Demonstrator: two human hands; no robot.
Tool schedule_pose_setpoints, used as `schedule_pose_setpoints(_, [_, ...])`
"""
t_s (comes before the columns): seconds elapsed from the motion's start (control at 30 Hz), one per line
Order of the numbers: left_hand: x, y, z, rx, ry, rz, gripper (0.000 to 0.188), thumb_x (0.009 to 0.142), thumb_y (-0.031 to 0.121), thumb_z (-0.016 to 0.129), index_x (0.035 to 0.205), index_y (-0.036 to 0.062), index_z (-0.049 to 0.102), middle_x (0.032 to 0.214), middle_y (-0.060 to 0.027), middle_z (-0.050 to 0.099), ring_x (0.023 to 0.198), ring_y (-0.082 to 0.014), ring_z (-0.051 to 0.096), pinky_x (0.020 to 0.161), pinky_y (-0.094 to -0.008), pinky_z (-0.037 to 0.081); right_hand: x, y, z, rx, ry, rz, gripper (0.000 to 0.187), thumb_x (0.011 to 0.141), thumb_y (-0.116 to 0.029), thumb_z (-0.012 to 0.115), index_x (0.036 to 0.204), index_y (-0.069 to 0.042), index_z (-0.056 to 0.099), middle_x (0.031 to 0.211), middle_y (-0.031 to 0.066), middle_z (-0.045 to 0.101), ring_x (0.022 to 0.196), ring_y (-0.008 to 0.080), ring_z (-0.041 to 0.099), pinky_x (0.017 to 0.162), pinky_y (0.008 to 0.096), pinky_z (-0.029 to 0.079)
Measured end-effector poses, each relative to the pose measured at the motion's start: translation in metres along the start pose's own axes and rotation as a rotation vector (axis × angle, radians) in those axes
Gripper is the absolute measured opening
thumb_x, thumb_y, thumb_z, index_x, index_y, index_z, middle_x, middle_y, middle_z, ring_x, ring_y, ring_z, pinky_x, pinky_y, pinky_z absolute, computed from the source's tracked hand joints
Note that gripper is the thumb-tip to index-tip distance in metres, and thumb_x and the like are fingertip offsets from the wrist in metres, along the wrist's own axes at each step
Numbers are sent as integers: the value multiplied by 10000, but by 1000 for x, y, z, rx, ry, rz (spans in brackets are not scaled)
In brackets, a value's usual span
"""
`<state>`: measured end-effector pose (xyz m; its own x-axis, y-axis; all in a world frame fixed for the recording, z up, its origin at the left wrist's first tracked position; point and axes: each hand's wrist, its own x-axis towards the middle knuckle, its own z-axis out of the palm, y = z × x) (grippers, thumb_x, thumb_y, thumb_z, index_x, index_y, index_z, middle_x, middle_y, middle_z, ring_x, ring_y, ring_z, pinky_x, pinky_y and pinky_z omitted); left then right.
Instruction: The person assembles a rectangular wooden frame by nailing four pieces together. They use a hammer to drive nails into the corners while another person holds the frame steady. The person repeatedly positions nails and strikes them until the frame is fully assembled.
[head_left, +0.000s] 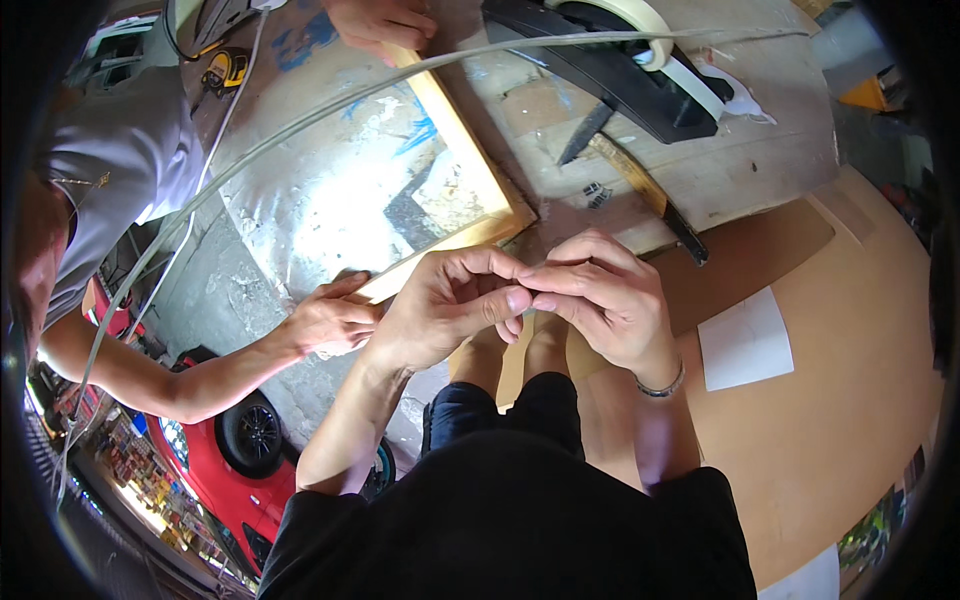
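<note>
My left hand and my right hand meet in front of my body with fingertips pinched together. Whatever they hold, if anything, is too small and hidden to make out. Just beyond them lies the corner of a light wooden frame on the worktable. A co-worker at the left steadies one side of the frame with one hand; another hand rests on its far end. Past my right hand a hammer with a wooden handle lies beside a small cluster of metal fasteners.
A long black object and a roll of pale tape lie at the far side. A cable crosses the view. A yellow tape measure sits far left. White paper rests on a brown sheet at right; a red car stands lower left.
</note>
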<state>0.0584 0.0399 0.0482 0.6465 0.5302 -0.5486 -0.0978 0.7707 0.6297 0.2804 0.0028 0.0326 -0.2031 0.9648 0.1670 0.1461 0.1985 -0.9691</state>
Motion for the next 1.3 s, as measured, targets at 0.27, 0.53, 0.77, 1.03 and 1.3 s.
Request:
schedule_pose_setpoints(0.27, [25, -8, 26, -2, -95, -67, 228, 1004, 105, 716, 1184, -34, 713, 1035, -83, 757, 866, -114, 725, 783, -255, 605, -28, 16, -31, 259, 45, 79, 198, 815, 58, 821, 1002, 1, 790, 967, 94, 691, 833, 177, 697, 690, 318, 580])
schedule_pose_setpoints(0.53, [41, -12, 47, 54, -82, -90, 224, 1006, 94, 710, 1184, -40, 708, 1052, -91, 751, 904, -142, 737, 825, -287, 619, -47, 22, -46, 376, 139, 225, 182, 819, 22, 839, 992, -27, 811, 959, 68, 696, 859, 132, 652, 716, 256, 513])
schedule_pose_setpoints(0.77, [58, -10, 62, 66, -85, -91, 217, 1020, 94, 692, 1188, -43, 696, 1053, -82, 745, 916, -129, 732, 833, -277, 611, -55, 31, -63, 508, 142, 238, 172, 875, 56, 785, 1039, 4, 785, 1023, 88, 668, 894, 136, 676, 747, 267, 597])
schedule_pose_setpoints(1.03, [80, -10, 78, 137, -63, -33, 204, 1025, 82, 689, 1181, -48, 700, 1050, -81, 741, 913, -109, 720, 797, -268, 589, -54, 27, -78, 502, 256, 290, 139, 936, 64, 720, 1046, -1, 774, 1036, 83, 647, 930, 128, 650, 824, 270, 546])
schedule_pose_setpoints(1.3, [153, -17, 109, 1184, 141, 560, 230, 868, 77, 769, 1098, 81, 763, 1041, -78, 732, 945, -201, 698, 786, -318, 534, -49, 47, -95, 404, 874, 425, 134, 1067, -91, 609, 1107, 16, 679, 934, 61, 695, 825, 95, 651, 795, 241, 539])
